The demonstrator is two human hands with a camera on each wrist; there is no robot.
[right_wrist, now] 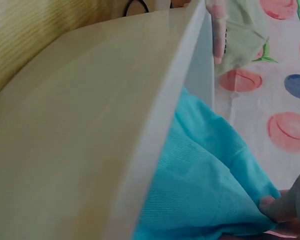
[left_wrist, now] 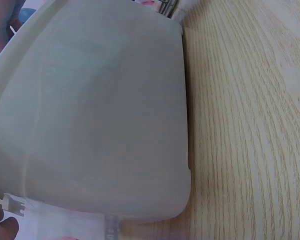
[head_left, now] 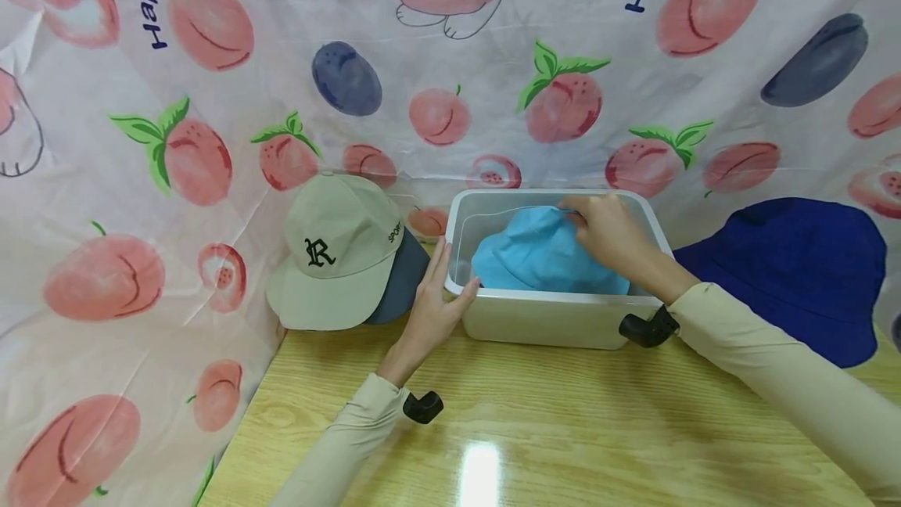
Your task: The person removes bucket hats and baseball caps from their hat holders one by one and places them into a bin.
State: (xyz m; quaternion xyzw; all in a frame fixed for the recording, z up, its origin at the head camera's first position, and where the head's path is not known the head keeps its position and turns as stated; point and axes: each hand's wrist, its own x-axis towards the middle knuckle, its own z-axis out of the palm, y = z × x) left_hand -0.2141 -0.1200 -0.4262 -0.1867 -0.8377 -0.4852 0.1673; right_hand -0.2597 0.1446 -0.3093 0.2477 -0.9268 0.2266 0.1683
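Peach-print cloth (head_left: 211, 202) behind: left hand (head_left: 432, 307) steadies the white bin (head_left: 556, 319) with straight fingers while right hand (head_left: 605, 229) pinches the light-blue hat (head_left: 535, 257). Packing looks underway; pressing it flat comes next.

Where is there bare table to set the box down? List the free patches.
Free: the wooden table in front of the white box, between the two sleeves. Crowded: left of the box the beige cap, right of it the navy hat; the light blue hat fills the box.

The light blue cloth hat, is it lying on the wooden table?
No, the light blue cloth hat sits inside the white plastic bin.
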